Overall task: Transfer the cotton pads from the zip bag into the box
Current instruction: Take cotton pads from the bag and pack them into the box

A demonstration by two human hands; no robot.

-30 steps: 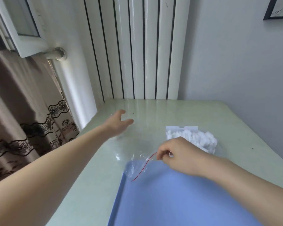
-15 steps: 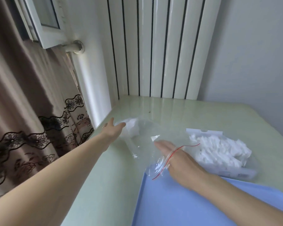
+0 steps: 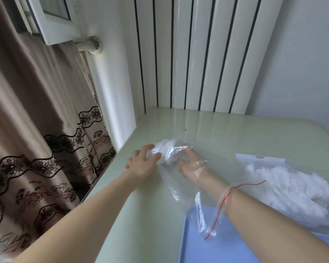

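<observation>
Cotton pads (image 3: 166, 151) gripped through zip bag (image 3: 186, 188), left hand (image 3: 141, 164).

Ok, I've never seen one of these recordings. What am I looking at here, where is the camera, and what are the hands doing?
No machine here: a person works with bare hands, filmed by a wide-angle camera on their head, looking forward and down. That is why both forearms enter from the bottom.

On the pale green table lies a clear zip bag with a red seal line. The right hand is pushed inside the bag, reaching toward the last cotton pads bunched at its far end. The left hand grips that far end from outside.

To the right sits a clear box already heaped with white cotton. A blue sheet lies nearest the camera. Behind are a radiator and a curtain.
</observation>
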